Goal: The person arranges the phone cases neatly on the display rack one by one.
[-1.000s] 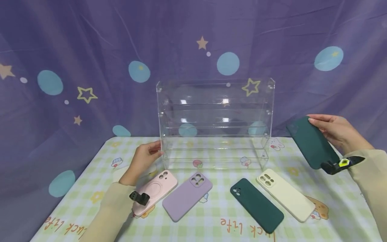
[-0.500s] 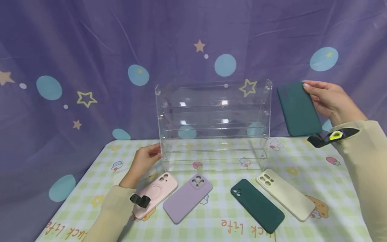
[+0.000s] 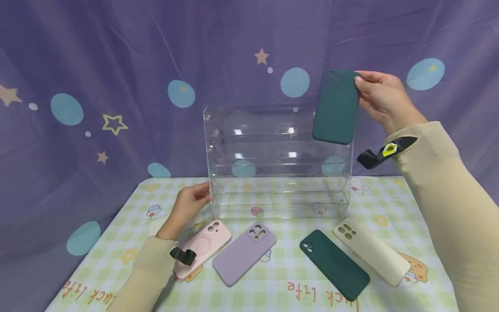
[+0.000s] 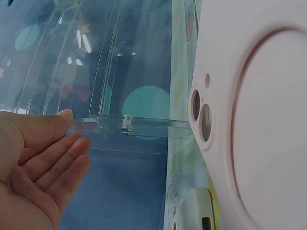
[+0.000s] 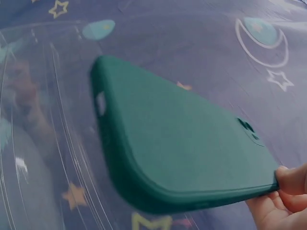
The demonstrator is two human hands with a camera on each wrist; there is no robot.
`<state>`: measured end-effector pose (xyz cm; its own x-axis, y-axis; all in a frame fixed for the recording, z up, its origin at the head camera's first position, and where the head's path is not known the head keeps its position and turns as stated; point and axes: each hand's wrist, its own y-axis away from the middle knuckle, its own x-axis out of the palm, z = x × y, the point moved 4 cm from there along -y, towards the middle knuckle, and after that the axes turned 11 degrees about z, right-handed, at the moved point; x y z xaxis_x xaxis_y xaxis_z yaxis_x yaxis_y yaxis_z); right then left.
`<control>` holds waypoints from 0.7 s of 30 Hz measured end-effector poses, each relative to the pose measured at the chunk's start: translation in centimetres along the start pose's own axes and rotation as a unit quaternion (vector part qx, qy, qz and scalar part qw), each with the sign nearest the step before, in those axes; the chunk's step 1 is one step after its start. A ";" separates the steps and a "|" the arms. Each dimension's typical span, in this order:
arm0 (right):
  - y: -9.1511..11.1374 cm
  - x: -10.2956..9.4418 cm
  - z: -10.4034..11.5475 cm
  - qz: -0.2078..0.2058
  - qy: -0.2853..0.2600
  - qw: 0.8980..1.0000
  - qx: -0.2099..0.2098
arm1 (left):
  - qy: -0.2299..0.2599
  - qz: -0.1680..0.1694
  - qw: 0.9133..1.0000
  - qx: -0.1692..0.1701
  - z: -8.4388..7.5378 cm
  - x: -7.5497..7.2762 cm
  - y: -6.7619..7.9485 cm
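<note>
My right hand (image 3: 383,97) pinches a dark green phone case (image 3: 336,110) at its upper right corner, thumb on the near face. The case hangs upright over the right end of a clear acrylic display rack (image 3: 278,197), overlapping its upper right part in the head view. In the right wrist view the case (image 5: 182,139) shows its back, a camera cutout at the far end and a slot in its lower edge. At the rack's left side my left hand (image 3: 191,203) holds the side panel (image 4: 144,125) by its edge, between thumb and fingers.
On the checked tablecloth (image 3: 280,268) lie a pink case (image 3: 204,245), a purple case (image 3: 243,255), another green case (image 3: 335,264) and a cream case (image 3: 372,251). A whitish case (image 3: 157,224) lies partly behind the left wrist. A purple curtain (image 3: 128,65) hangs behind the table.
My right hand has lifted the green phone case up and to the left, from beside the rack to over its right end, turning it more upright. My left hand keeps its place at the rack.
</note>
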<state>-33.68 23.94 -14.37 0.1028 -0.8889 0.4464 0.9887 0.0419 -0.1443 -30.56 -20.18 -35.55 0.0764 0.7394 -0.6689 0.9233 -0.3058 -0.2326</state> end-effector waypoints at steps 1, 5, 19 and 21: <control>-0.3 0.6 -0.2 -0.002 -0.013 1.000 -0.008 | 0.000 -0.001 1.000 -0.001 -0.1 0.0 0.0; -1.5 2.7 -1.0 -0.013 -0.078 0.996 -0.047 | 0.003 0.001 1.000 0.001 -0.2 -0.1 -0.1; -4.6 8.8 -3.7 -0.058 -0.186 0.963 -0.185 | 0.005 0.000 1.000 -0.008 -0.2 0.2 0.1; -4.9 9.2 -3.7 -0.059 -0.183 0.963 -0.191 | 0.004 0.000 1.000 -0.012 -0.3 0.2 0.2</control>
<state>-38.04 13.86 -12.86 0.0924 -0.6541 0.7507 0.8904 -0.2832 -0.3564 -30.30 -19.94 -35.48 0.0786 0.7448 -0.6627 0.9320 -0.2908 -0.2164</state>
